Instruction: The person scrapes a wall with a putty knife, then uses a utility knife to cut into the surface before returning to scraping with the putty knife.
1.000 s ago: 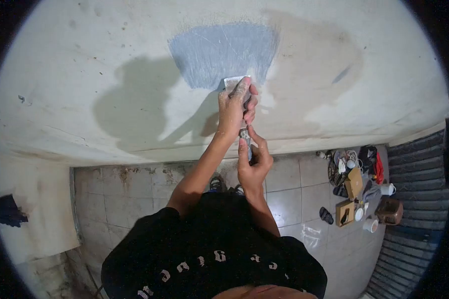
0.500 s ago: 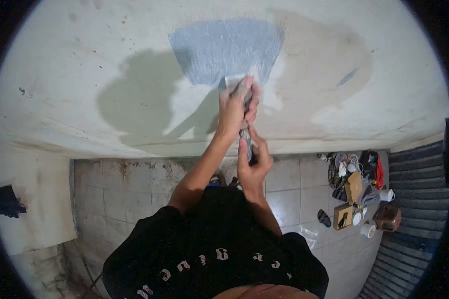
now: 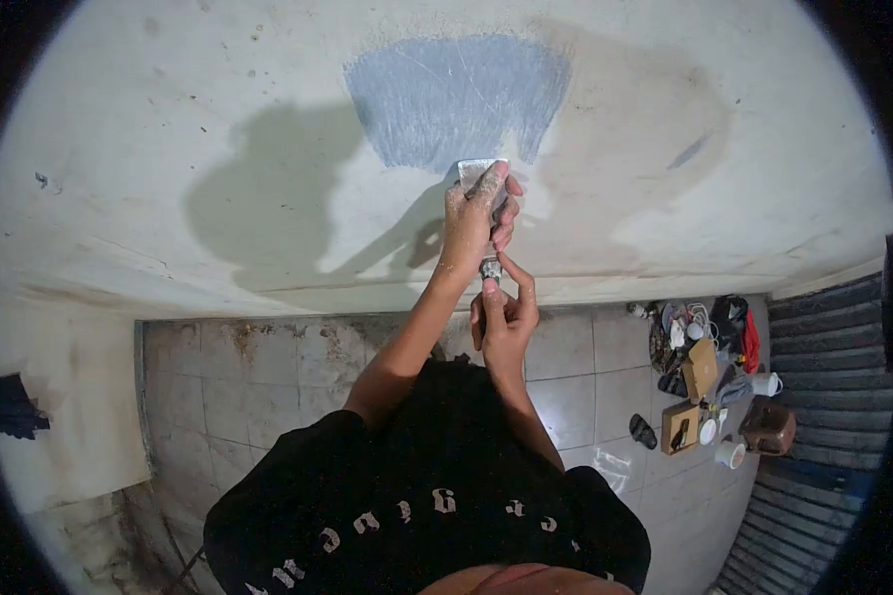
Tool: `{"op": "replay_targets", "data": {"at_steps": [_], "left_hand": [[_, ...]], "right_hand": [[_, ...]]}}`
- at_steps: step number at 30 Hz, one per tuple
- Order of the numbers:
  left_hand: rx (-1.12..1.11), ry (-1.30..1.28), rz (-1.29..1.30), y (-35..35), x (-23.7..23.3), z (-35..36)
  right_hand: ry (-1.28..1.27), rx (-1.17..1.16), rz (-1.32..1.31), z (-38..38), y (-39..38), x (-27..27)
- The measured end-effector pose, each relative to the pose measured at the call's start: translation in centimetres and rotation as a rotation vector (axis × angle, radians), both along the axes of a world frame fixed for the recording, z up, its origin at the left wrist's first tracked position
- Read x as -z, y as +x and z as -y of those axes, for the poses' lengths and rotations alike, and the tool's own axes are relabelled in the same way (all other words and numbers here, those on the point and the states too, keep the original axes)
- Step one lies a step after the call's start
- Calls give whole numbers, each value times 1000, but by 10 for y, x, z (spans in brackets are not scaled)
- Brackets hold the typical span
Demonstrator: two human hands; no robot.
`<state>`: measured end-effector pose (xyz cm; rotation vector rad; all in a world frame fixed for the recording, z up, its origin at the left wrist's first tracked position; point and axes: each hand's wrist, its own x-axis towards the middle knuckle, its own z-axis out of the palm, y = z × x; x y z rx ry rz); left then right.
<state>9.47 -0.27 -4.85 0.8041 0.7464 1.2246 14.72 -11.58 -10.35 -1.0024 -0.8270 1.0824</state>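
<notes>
A scraper [image 3: 473, 171] with a broad, dusty metal blade lies against the pale wall [image 3: 288, 238], at the lower edge of a blue-grey patch [image 3: 456, 99]. My left hand [image 3: 474, 213] is closed around its upper part near the blade, white dust on the thumb and fingers. Lower down, my right hand [image 3: 507, 322] grips the handle end with thumb and fingers. Part of the handle is hidden behind both hands. Fine scratches run through the blue-grey patch.
Below the wall is a tiled floor [image 3: 566, 397]. To the right lie cardboard boxes [image 3: 700, 369], white tubs [image 3: 731, 454], a brown container [image 3: 769, 429] and a dark sandal [image 3: 643, 431], beside a corrugated shutter [image 3: 824, 377]. Dark cloth [image 3: 12, 407] is at the left.
Both hands and the scraper have moved slightly down the wall. The left hand and blade, blurred before, now look sharp. The view has shifted a little.
</notes>
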Motion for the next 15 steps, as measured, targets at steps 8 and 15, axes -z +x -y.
{"op": "replay_targets", "data": {"at_steps": [8,15], "left_hand": [[-22,31,-10,5,-16,1],[11,-43,13,0,0,4]], "right_hand": [[54,88,110,-5,1,-3],[-17,92,115,8,0,-1]]}}
